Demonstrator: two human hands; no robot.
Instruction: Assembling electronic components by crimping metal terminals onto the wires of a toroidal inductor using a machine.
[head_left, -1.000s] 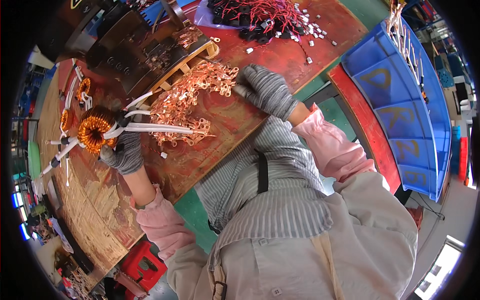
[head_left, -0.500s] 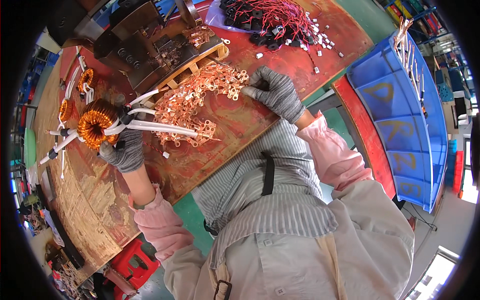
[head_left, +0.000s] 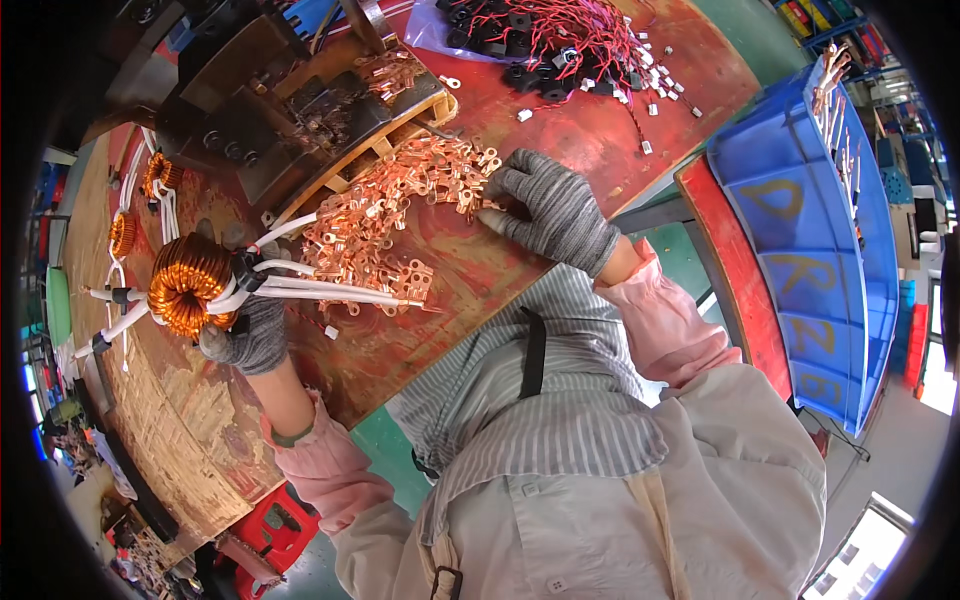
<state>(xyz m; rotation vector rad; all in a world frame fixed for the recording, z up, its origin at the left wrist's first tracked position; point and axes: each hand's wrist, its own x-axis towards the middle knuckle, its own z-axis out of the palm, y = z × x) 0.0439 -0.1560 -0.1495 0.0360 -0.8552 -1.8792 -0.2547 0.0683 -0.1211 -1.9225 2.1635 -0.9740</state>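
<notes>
My gloved left hand (head_left: 255, 335) is closed round a ring-shaped copper coil (head_left: 190, 285), holding it above the left of the table. Thick white leads (head_left: 330, 290) with black bands stick out from both sides of the coil. Those on the right reach over a heap of copper cable lugs (head_left: 375, 195). At the heap's right edge is my gloved right hand (head_left: 555, 210), thumb and fingers bent together against the outermost lugs. What its fingertips pinch, if anything, is too small to make out.
A dark metal press (head_left: 270, 120) on a wooden frame stands behind the heap. Two smaller coils (head_left: 122, 235) with white leads lie far left. Red wires with black parts (head_left: 560, 45) sit at the back. A blue bin (head_left: 800, 250) stands to the right, a red stool (head_left: 275, 535) below left.
The coil in my left hand has tilted and dropped slightly, its leads swinging lower. My right hand has shifted a little nearer and works at the heap's edge.
</notes>
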